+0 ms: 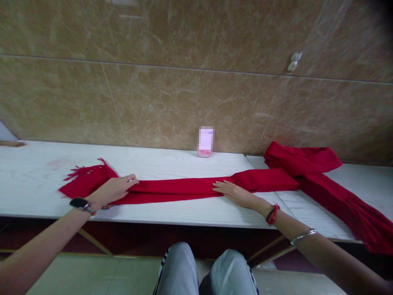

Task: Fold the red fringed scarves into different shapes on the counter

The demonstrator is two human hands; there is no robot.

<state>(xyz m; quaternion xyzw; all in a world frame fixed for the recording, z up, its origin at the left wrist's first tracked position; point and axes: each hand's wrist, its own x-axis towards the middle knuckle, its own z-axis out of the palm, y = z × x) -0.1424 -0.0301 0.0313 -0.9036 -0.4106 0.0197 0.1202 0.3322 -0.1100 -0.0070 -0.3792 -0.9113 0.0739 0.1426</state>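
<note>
A long red scarf (pixel 181 187) lies stretched across the white table, folded lengthwise into a narrow band. My left hand (pixel 115 189), with a ring and a dark watch at the wrist, is closed on the fold near the fringed left end. Its thumb and the fabric under the fingers are partly hidden. Flat on the band further right rests my right hand (pixel 235 193), fingers stretched out and pressing the cloth. Beyond it the scarf runs to a loosely bunched loop, and its other fringed end hangs over the front edge at the right.
The white table (pixel 172 213) stands against a brown marble-look wall (pixel 172 106). A small blurred pinkish box-like object (pixel 205 142) stands upright at the wall. A wall socket (pixel 294 61) is higher up. My knees are below the table's front edge.
</note>
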